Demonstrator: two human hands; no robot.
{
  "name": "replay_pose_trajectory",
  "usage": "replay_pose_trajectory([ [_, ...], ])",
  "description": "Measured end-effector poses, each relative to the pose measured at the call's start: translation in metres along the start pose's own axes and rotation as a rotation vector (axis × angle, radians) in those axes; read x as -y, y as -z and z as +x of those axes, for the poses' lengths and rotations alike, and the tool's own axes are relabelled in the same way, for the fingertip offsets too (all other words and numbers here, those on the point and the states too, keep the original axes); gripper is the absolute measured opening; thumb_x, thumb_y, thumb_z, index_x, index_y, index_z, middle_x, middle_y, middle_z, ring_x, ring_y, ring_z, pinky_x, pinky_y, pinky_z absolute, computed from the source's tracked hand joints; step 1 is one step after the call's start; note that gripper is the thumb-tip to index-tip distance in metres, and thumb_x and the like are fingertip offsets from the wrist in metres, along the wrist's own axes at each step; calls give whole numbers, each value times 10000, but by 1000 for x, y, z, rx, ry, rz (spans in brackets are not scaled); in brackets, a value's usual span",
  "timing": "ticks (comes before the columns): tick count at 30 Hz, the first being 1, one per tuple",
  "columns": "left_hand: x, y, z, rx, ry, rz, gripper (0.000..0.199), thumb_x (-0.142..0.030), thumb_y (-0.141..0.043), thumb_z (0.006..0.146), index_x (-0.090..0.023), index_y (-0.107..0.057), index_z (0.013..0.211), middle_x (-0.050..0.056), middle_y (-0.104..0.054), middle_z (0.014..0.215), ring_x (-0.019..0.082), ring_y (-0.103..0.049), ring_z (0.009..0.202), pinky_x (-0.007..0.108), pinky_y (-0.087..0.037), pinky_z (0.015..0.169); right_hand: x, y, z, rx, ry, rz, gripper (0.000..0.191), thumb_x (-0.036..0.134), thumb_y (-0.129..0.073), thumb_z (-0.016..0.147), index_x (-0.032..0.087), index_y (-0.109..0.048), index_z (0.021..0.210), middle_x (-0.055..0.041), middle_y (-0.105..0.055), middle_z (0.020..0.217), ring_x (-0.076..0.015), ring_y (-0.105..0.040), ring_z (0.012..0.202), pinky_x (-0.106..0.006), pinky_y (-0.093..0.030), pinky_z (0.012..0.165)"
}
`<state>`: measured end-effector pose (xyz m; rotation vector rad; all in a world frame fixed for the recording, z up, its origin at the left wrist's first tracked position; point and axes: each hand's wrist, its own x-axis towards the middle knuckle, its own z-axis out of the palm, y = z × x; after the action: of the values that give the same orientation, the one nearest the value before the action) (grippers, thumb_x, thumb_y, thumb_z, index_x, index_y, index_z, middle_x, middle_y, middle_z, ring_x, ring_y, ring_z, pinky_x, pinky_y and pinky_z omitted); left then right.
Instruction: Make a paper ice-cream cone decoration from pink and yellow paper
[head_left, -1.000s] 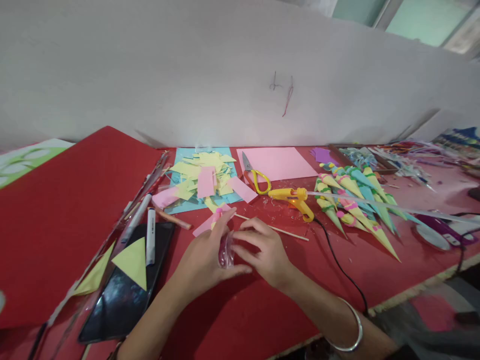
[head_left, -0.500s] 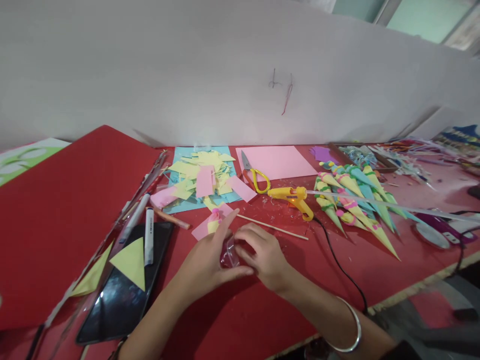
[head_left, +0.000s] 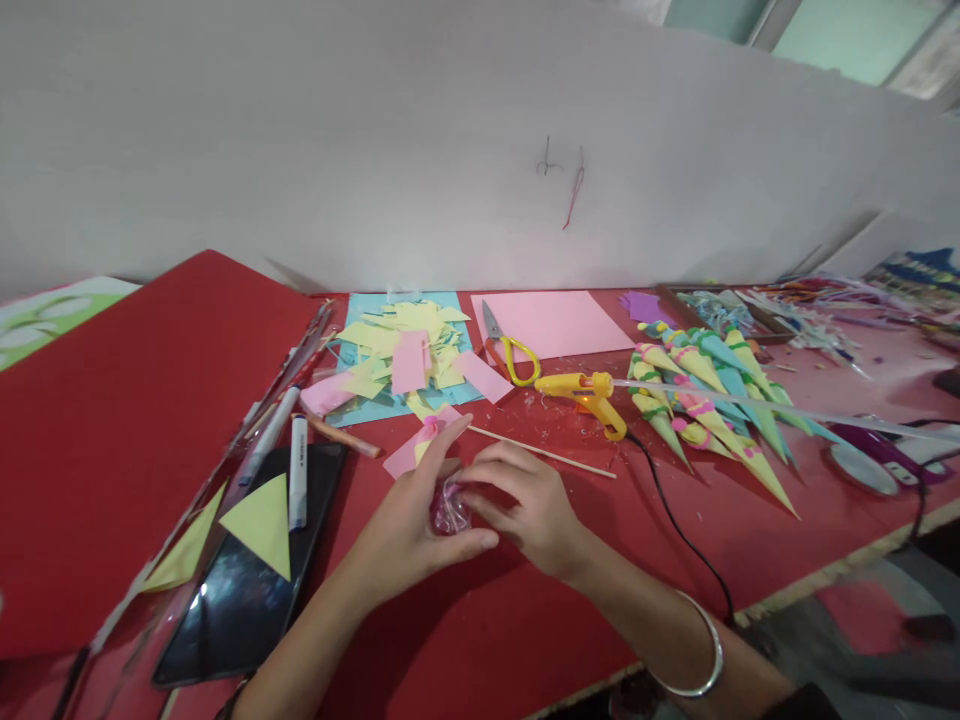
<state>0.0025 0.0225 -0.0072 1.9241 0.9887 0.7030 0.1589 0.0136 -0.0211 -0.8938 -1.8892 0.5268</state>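
My left hand (head_left: 409, 530) curls around a small crinkled clear plastic bag (head_left: 451, 508) with something dark pink in it, thumb and forefinger spread wide. The fingers of my right hand (head_left: 525, 510) reach into or against the bag's right side; their tips are partly hidden. Just beyond my left fingers lie pink paper pieces and a small yellow paper piece with a pink tip (head_left: 429, 428). A thin wooden stick (head_left: 544, 452) lies past my right hand.
A yellow glue gun (head_left: 589, 395) with a long clear glue stick lies ahead, its cord trailing right. Nearby are scissors (head_left: 517, 358), paper scraps (head_left: 409, 340) and a pile of paper cones (head_left: 712, 390). A black phone (head_left: 232, 600) with markers lies left.
The plastic bag has shifted slightly left and now looks more crumpled, with more of it showing between my hands. My right fingers have moved slightly left with it.
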Motion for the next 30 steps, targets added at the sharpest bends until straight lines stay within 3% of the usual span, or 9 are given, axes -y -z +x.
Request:
replay_pose_trajectory([
  [9,2,-4,1,-18,2,-6,807,-442,-611,716,-258,-139,1345,-16,-566,783,165,-580,653,256,-467,582,-1,-3,-4,16,1,-58,185,279,-459,869,171,-609,879,-57,-597,805,-147,-561,747,-252,-469,680],
  [15,-3,-4,2,48,4,-11,846,-337,-655,696,-261,-123,1350,24,-621,928,203,-608,850,294,-477,729,-3,-6,-5,18,-33,-10,172,243,-450,864,184,-604,820,-37,-576,782,-135,-548,734,-241,-458,674],
  [20,-4,-4,2,48,1,-16,818,-377,-628,714,-266,-128,1351,33,-629,914,224,-609,876,321,-482,747,2,-4,-3,13,-87,47,140,230,-478,844,187,-607,808,-34,-572,782,-136,-544,730,-250,-452,674],
  [23,-2,-3,0,5,-16,43,814,-435,-619,706,-267,-153,1352,46,-622,935,239,-601,894,335,-483,754,4,-1,1,-66,-158,166,78,230,-549,796,193,-598,749,-14,-575,742,-134,-546,707,-250,-450,654],
  [30,5,3,-1,-69,8,226,800,-434,-623,682,-250,-207,1340,55,-625,946,228,-614,788,323,-486,684,2,4,9,-271,-514,535,12,192,-560,735,190,-550,729,33,-560,660,-95,-536,576,-216,-452,567],
])
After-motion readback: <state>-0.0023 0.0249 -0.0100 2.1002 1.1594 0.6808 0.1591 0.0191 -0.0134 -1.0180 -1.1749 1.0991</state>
